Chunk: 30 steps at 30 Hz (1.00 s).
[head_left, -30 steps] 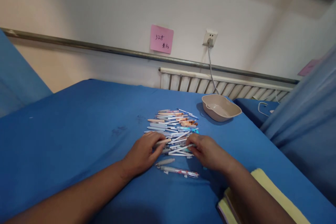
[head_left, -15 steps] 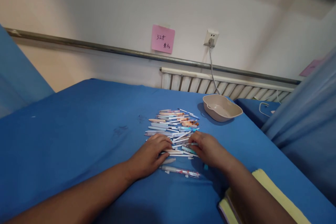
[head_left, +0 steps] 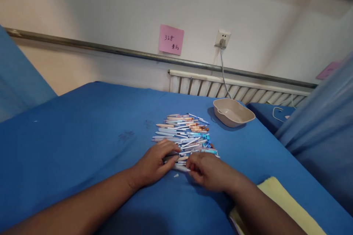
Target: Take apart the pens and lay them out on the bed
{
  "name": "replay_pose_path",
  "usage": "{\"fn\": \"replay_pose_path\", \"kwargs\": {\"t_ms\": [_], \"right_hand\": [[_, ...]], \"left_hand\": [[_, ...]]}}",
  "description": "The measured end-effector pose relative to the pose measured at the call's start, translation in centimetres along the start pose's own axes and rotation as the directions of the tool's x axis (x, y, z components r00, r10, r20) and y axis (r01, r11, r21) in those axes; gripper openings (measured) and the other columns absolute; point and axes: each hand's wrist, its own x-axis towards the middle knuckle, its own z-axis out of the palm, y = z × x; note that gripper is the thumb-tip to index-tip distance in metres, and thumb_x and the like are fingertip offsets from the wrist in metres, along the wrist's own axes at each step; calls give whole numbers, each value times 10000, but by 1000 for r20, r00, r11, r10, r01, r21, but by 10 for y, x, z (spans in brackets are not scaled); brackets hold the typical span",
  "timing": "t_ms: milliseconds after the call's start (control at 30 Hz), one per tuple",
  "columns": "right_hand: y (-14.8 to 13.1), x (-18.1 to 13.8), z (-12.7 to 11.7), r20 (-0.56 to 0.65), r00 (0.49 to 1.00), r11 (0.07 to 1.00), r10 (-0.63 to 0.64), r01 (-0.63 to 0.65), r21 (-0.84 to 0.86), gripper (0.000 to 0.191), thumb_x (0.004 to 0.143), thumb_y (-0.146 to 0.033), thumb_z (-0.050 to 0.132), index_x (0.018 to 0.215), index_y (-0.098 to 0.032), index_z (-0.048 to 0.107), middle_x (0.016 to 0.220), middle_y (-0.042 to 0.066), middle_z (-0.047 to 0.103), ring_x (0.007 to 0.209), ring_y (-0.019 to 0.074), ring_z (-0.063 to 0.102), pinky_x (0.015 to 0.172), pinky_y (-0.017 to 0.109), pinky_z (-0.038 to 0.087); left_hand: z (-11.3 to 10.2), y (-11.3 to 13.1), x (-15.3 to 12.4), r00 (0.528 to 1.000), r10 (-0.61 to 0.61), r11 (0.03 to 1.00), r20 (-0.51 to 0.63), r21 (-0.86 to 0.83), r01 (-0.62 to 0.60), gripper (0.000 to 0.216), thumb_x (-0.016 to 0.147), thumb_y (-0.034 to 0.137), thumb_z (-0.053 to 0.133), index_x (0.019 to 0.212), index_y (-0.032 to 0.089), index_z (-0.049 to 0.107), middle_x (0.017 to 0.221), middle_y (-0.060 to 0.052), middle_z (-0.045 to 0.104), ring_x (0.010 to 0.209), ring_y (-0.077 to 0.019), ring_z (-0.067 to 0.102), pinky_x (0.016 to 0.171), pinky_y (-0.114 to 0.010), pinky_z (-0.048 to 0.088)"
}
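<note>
A stack of pens (head_left: 168, 130) and thin white sticks (head_left: 190, 147) lies crosswise on the blue sheet. Many pens are pale, others have brown, orange or turquoise ends. My left hand (head_left: 158, 159) rests at the near left side of the pile, fingers and thumb curled around the pens' left ends. At the near right, my right hand (head_left: 211, 170) has its fingers pinched at the right end of a whitish pen (head_left: 180, 168), the closest one to me. Its fingertips are partly hidden. A small white clip-like piece (head_left: 176, 175) lies just in front.
A beige basin (head_left: 233, 114) stands beyond the pile to the right. Yellow cloth or padding (head_left: 281, 198) lies under my right forearm. A radiator (head_left: 198, 84), a metal rail (head_left: 124, 52) and a plugged-in cable (head_left: 224, 69) run along the wall. Blue curtains (head_left: 325, 125) hang at both sides.
My right hand has moved left and toward me, from the pile's right side to its near edge. The red-marked clear pen that lay apart in front is no longer seen there. My left hand barely moved.
</note>
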Motion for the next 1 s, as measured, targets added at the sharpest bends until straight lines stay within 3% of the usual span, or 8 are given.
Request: {"fn": "replay_pose_path", "kwargs": {"t_ms": [167,300,467,567,633,833,1000], "right_hand": [[11,4,-2,-86,995,983,51,-35,182,102,812,-136,527,878,-193,580,736,-18,588,670,115,522,597,210,370],[15,8,-2,-126,992,983,32,-8,184,92,859,-177,517,843,-188,607,785,-3,606,745,124,539,673,229,388],[16,8,-5,-184,982,988,38,-9,156,70,857,-206,543,808,-182,587,749,-7,587,726,125,528,651,228,374],[16,8,-5,-210,977,991,34,-5,137,45,852,-197,551,816,-185,575,764,-5,582,734,125,526,657,232,369],[17,8,-4,-215,976,991,38,-10,131,39,849,-199,557,816,-186,572,773,-3,583,739,127,525,659,235,367],[18,8,-2,-211,977,995,23,0,105,24,851,-200,556,836,-188,572,790,3,580,763,133,524,674,238,365],[18,8,-2,-207,978,997,-4,20,74,14,844,-185,561,834,-186,570,799,12,575,767,139,519,675,241,367]], "left_hand": [[-1,5,-1,997,20,999,74,35,-23,188,890,302,471,995,200,588,924,-62,619,877,-196,537,811,-327,428],[-1,1,-1,998,14,997,54,69,-17,231,936,303,387,969,197,590,925,-59,621,877,-188,529,805,-313,416],[-1,-3,1,998,-26,986,49,168,17,337,949,344,333,840,180,607,793,-42,618,769,-178,535,755,-312,421],[-1,-1,0,999,-25,987,-37,157,31,295,903,398,440,1059,183,570,1015,-71,621,947,-216,540,864,-358,415],[-1,1,-2,998,-16,992,-60,128,23,409,857,395,535,1212,200,479,1134,-81,587,1032,-228,518,904,-364,407],[1,-2,-2,997,-79,988,-5,135,79,244,937,277,386,1089,211,565,962,-44,654,896,-190,582,828,-324,432],[0,0,-2,999,-30,993,-33,110,33,350,864,342,527,1186,208,510,1061,-69,628,970,-212,560,856,-338,436]]}}
